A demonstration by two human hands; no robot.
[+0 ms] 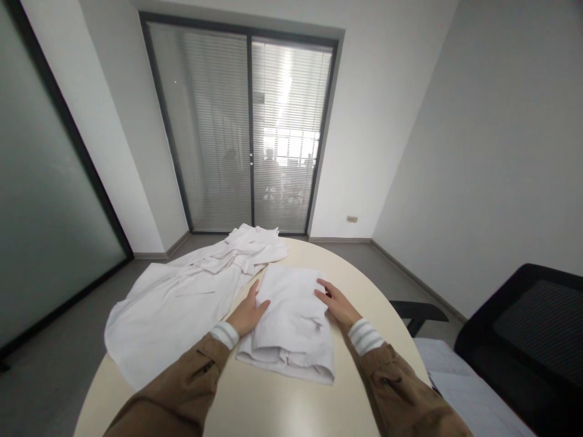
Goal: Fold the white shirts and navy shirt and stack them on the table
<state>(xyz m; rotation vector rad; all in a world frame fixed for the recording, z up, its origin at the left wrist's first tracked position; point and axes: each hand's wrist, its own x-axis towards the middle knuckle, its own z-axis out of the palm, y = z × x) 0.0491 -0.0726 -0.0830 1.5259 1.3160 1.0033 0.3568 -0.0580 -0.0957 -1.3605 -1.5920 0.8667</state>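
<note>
Nearest are two arms in brown sleeves [170,388], with striped cuffs [365,335] at the wrists. They reach over a round, cream table [273,409].

The folded white cloth [291,315] lies flat in the middle of the table, between the two hands. Its near end shows thick, puffy folds, and a few small wrinkles run across its right side.

The left hand [248,311] is at the left edge of this cloth. Its thumb and pointing finger are spread wide apart, with the thumb lying on the cloth. The right hand [337,303] is at the right edge. Its fingers are loose and a bit bent, with the tips on top of the cloth. I cannot see its thumb.

To the left, a big loose white cloth [182,303] spreads over the table, bunched up at its far end. To the right is a black chair [523,340], with something pale and flat [464,385] beside it.

Far off is a glass wall [241,127] with blinds and dark frames.
</note>
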